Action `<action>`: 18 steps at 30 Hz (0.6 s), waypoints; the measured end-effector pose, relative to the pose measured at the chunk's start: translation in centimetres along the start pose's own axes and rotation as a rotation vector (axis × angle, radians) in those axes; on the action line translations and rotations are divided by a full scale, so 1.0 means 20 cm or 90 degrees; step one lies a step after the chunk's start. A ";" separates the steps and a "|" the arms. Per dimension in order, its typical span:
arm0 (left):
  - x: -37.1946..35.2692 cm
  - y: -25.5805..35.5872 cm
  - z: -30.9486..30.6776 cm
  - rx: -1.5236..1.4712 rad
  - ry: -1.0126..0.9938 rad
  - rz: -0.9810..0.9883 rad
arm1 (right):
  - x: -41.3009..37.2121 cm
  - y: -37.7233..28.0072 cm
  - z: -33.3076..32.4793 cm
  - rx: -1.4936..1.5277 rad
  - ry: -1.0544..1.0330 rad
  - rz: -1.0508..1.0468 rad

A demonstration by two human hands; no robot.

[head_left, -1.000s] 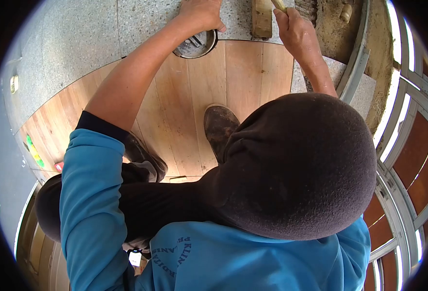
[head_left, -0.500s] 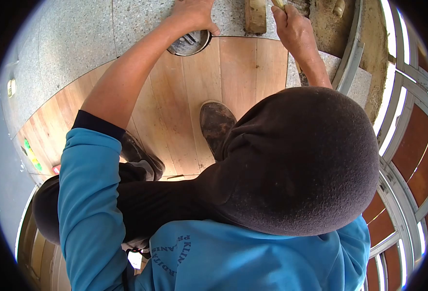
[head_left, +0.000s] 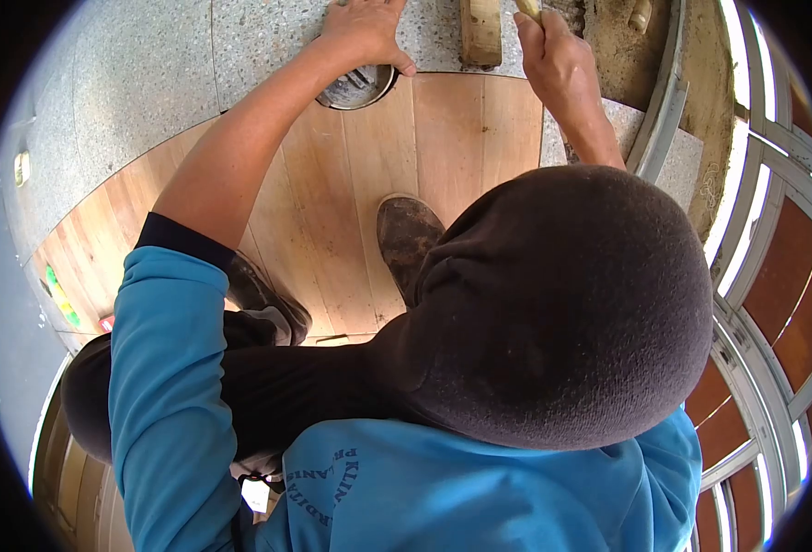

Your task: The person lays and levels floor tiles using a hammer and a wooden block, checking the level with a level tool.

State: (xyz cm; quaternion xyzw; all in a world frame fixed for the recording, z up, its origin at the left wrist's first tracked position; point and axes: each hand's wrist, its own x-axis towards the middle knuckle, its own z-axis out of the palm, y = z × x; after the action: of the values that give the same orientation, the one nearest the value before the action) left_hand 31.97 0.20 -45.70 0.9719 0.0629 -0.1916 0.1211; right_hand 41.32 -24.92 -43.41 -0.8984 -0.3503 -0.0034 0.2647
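Note:
At the top of the view, my left hand (head_left: 366,35) is spread over the speckled grey surface (head_left: 268,37), its thumb pointing right. Just below its palm is a round dark-rimmed dish (head_left: 357,89) with something grey in it; whether the hand touches it is unclear. My right hand (head_left: 560,66) is closed around a pale, thin handle (head_left: 528,9), whose far end is cut off by the frame edge. Between the two hands lies a wooden block (head_left: 481,35) on the speckled surface.
Wood-plank flooring (head_left: 328,202) lies under my dark, dusty shoes (head_left: 408,241). At the upper right are a rough brown recess (head_left: 622,55) and a grey metal strip (head_left: 661,124). A metal frame with brown panels (head_left: 786,267) stands at the right.
My left hand has shifted slightly, with its thumb a little lower. My right hand stays nearly in place, still around the handle.

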 end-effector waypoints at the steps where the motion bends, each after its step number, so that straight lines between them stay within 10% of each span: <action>1: 0.00 0.00 0.01 0.001 -0.001 0.000 | -0.01 -0.04 -0.02 0.009 0.000 0.036; 18: -0.02 0.03 -0.02 0.016 0.000 -0.009 | -0.06 0.03 0.05 -0.056 -0.081 0.078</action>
State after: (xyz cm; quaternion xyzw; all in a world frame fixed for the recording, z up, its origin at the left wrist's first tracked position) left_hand 31.80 -0.38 -45.09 0.9729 0.0670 -0.1936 0.1073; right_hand 40.57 -25.61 -44.85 -0.9272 -0.3106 0.0543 0.2023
